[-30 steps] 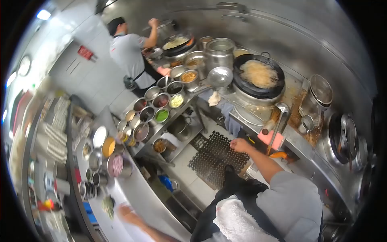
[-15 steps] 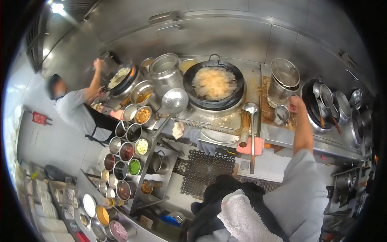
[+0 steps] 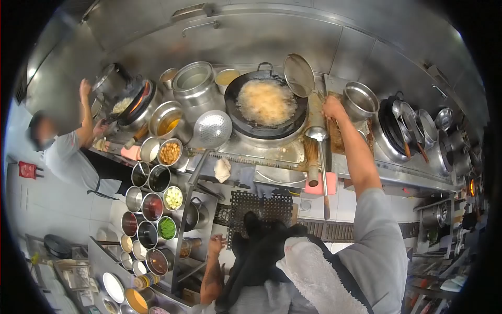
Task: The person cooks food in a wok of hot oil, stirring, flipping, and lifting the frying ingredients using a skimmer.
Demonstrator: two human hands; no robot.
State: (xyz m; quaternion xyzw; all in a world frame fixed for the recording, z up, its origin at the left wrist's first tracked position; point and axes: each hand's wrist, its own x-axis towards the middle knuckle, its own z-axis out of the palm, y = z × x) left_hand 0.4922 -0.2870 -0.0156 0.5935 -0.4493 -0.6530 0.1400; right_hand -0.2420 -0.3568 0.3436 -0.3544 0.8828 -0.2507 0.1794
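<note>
Evidently, the right hand (image 3: 334, 108) is closed on the handle of the mesh strainer (image 3: 299, 76), which tilts at the far right edge of the wok (image 3: 234, 98) with its frothy contents (image 3: 265, 102). The left hand (image 3: 217, 245), low and near, has fingers loosely apart, seemingly bare. Positioning the strainer looks like the present step; the next move calls for a steady grip.

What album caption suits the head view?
Right hand holding a round metal mesh strainer beside a black metal wok of foamy golden contents.
</note>
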